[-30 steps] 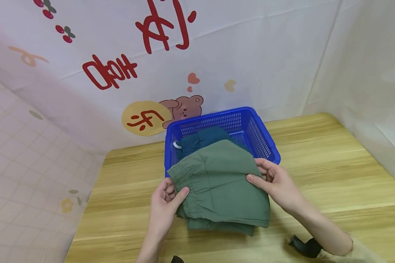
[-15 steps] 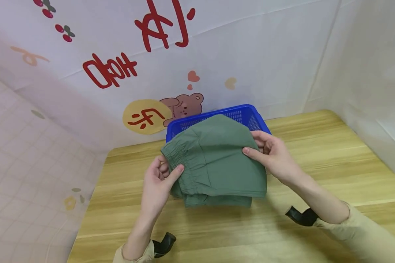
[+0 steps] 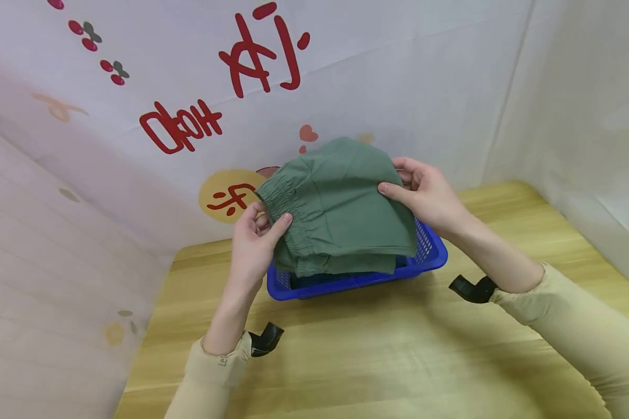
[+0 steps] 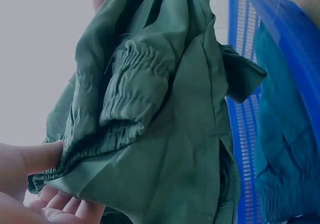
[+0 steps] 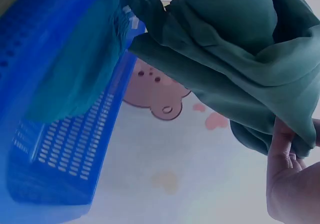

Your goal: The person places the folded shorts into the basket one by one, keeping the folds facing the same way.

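Folded green elastic-waist pants (image 3: 353, 203) hang between both hands over a blue plastic basket (image 3: 356, 283). My left hand (image 3: 254, 241) pinches the gathered waistband, thumb on top and fingers beneath. On the opposite side my right hand (image 3: 427, 195) pinches the folded edge. From below, the left wrist view shows the loose inner layers of the green pants (image 4: 185, 134). Teal folded clothing (image 4: 285, 149) with a gathered band lies inside the basket; in the head view the green pants mostly cover it.
The basket stands on a wood-grain table (image 3: 367, 355) near the back wall (image 3: 398, 87), which has red lettering and cartoon prints. A pale wall (image 3: 597, 116) rises at the right. Black curved pieces (image 3: 266, 339) stick out at both sleeve cuffs.
Both hands have lifted the green pants up and away from me, from in front of the basket to above it. The basket's near rim now shows below them.
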Demonstrator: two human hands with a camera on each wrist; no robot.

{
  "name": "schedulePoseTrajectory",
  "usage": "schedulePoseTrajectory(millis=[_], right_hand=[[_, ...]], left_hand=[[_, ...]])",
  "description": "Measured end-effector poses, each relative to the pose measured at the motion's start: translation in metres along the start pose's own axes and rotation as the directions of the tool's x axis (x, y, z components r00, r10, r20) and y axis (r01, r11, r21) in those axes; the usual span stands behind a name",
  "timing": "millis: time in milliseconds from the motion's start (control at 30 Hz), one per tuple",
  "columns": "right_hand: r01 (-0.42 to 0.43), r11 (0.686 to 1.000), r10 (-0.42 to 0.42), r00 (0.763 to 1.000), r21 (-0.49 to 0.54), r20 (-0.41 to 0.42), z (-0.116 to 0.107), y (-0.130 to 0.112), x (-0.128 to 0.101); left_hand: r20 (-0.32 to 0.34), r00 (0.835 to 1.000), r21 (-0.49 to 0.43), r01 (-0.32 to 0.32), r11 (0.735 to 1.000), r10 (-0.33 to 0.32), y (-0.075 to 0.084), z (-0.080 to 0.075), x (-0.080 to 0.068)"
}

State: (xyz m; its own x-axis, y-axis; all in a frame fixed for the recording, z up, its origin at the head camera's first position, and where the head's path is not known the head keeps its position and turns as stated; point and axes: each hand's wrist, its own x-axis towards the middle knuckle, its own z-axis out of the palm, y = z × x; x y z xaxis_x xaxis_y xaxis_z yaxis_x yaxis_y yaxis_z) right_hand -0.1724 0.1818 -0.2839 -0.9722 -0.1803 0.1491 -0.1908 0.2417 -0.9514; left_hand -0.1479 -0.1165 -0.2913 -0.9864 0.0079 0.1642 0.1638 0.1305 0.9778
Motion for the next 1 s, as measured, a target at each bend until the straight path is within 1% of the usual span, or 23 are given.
schedulePoseTrajectory(millis=[67,167,300,433,567,667,733,800,900,967,1000], right_hand=[[-0.005,1.000,0.005,1.000,-0.030,0.004,-0.001,0.001,0.008],[-0.008,0.998,0.009,1.000,-0.067,0.008,0.000,0.004,0.020],[-0.015,0.995,0.016,1.000,-0.101,0.006,0.001,0.010,0.034],[-0.024,0.990,0.024,1.000,-0.136,0.002,0.002,0.016,0.044],[-0.037,0.988,0.040,0.999,-0.148,0.013,0.003,0.022,0.053],[-0.079,0.985,0.089,0.994,-0.155,0.059,0.001,0.027,0.057],[-0.127,0.979,0.145,0.984,-0.161,0.105,0.000,0.032,0.058],[-0.180,0.967,0.208,0.967,-0.180,0.149,-0.001,0.039,0.061],[-0.230,0.949,0.273,0.941,-0.216,0.201,0.001,0.052,0.065],[-0.243,0.939,0.299,0.927,-0.245,0.228,0.003,0.061,0.069],[-0.243,0.932,0.308,0.921,-0.268,0.238,0.005,0.066,0.070]], left_hand=[[-0.014,1.000,0.036,0.008,0.999,-0.007,-0.002,0.002,0.005],[-0.039,0.999,0.099,0.003,0.995,0.001,-0.005,0.003,0.013],[-0.042,0.999,0.127,-0.001,0.992,0.006,-0.011,0.004,0.026],[-0.038,0.999,0.142,0.012,0.990,-0.007,-0.019,0.006,0.038],[-0.051,0.998,0.165,0.028,0.986,-0.020,-0.025,0.008,0.044],[-0.048,0.998,0.201,0.053,0.978,-0.044,-0.028,0.008,0.045],[-0.040,0.996,0.241,0.092,0.966,-0.085,-0.032,0.008,0.046],[-0.026,0.989,0.302,0.145,0.942,-0.144,-0.037,0.007,0.047],[0.000,0.971,0.383,0.220,0.897,-0.238,-0.048,0.006,0.050],[0.021,0.957,0.435,0.251,0.865,-0.289,-0.056,0.006,0.052],[0.033,0.950,0.448,0.264,0.854,-0.310,-0.059,0.007,0.053]])
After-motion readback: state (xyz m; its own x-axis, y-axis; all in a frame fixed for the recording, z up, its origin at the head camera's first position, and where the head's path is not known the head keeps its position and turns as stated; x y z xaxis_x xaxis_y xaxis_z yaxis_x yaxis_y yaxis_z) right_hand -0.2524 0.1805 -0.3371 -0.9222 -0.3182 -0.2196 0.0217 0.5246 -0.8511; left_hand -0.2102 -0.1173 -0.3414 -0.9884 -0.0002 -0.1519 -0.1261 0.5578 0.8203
